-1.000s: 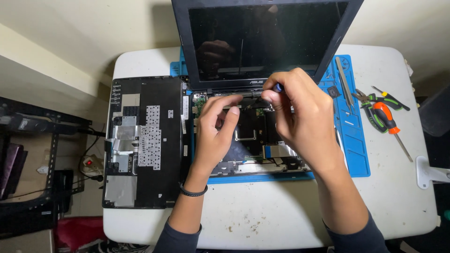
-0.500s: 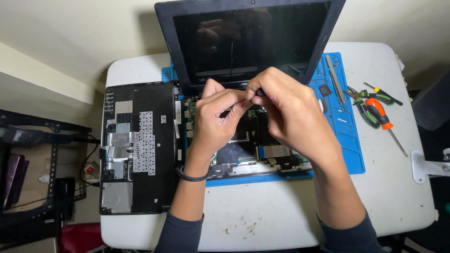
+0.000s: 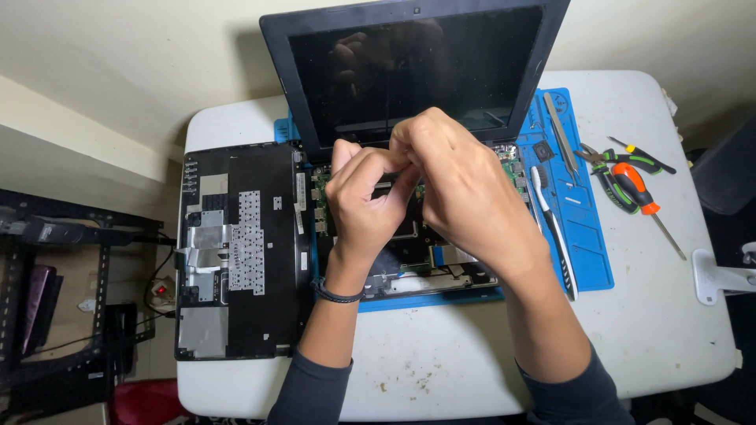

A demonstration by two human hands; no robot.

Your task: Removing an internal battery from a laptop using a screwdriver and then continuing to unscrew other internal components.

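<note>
We have both hands, left hand (image 3: 364, 197) and right hand (image 3: 461, 185), fingers pinched on a small part we can't identify over the open laptop (image 3: 409, 236) at 12 o'clock on the bench (image 3: 669, 315); likely light, fragile, so grip edges only.

White table (image 3: 441, 378), rounded corners, speckled near edge. Cream wall (image 3: 118, 71) at far side. Black metal rack (image 3: 71, 260) at left, cables beneath. Dark chair (image 3: 724, 165) at right. Light dim, even.

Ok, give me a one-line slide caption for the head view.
Both hands, left hand and right hand, meet over an opened laptop on a blue mat, removed keyboard panel alongside.
</note>
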